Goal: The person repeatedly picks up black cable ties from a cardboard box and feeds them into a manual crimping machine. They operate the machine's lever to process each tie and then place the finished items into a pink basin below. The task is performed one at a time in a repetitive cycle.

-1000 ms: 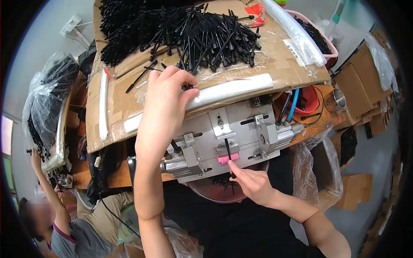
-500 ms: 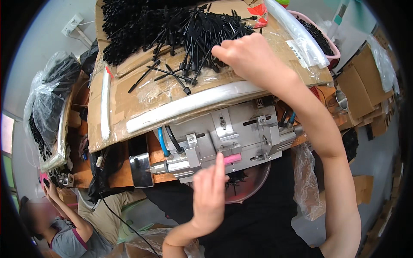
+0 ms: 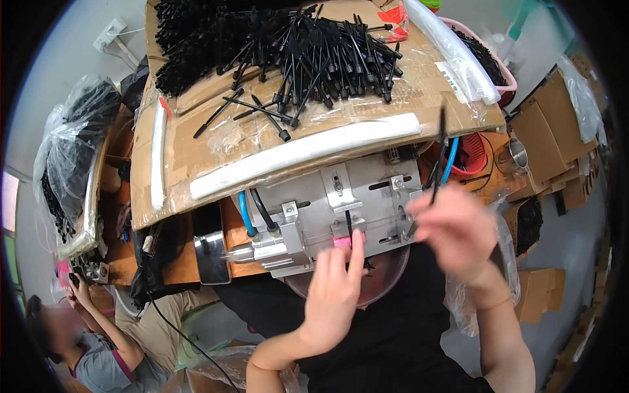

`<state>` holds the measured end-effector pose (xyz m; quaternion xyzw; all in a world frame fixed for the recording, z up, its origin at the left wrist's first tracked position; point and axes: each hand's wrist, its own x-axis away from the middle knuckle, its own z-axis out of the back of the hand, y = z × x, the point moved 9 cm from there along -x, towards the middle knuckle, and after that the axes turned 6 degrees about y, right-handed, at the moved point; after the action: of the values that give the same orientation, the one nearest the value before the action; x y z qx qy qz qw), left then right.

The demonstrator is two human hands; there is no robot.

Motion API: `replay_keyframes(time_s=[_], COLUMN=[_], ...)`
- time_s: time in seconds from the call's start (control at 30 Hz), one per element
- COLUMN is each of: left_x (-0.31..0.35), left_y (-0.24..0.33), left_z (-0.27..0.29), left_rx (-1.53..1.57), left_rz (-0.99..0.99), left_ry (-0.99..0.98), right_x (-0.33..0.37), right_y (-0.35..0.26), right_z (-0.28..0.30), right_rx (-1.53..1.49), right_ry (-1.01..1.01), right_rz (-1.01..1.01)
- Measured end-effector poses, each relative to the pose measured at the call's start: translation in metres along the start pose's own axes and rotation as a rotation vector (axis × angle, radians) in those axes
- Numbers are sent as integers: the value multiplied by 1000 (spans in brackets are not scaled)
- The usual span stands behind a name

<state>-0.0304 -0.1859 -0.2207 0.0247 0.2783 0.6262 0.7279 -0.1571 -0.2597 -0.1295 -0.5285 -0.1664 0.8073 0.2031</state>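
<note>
A grey metal fixture machine (image 3: pixel 341 196) with a small pink part (image 3: pixel 341 242) sits under a cardboard tray. My left hand (image 3: pixel 331 291) reaches up from below, its extended fingertips touching the pink part, where a short black stick (image 3: pixel 348 224) stands upright. My right hand (image 3: pixel 458 232), blurred by motion, hovers at the machine's right end. It pinches a thin black stick (image 3: pixel 439 154) that points upward. A large pile of the same black sticks (image 3: pixel 314 49) lies on the cardboard tray (image 3: pixel 196 150) above the machine.
White foam strips (image 3: pixel 308 150) edge the tray. A pink basket (image 3: pixel 498 62) of black parts stands at the upper right, and cardboard boxes (image 3: pixel 544 137) are stacked at the right. Bags of black parts (image 3: pixel 72 157) hang at the left. Another person (image 3: pixel 85 340) works at the lower left. A clear bowl (image 3: pixel 380 281) sits under the machine.
My left hand left the tray and came down to the pink part. My right hand reached up to the stick pile and has come back down holding a black stick.
</note>
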Motion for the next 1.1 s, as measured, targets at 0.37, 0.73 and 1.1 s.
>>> replay_keyframes(time_s=[0.37,0.73,1.1], left_x=[-135,-96,-53], left_y=[-77,-135,-58], left_z=[83,121,112], left_rx=[42,839,93], left_rz=[56,352,-14], left_ry=[235,158,445], right_x=[112,2,-144], right_y=[6,-4,75], right_z=[-90,-67,-80], right_rx=[50,400,32], right_ry=[-221,-334,-239], right_rz=[-204,164,-51])
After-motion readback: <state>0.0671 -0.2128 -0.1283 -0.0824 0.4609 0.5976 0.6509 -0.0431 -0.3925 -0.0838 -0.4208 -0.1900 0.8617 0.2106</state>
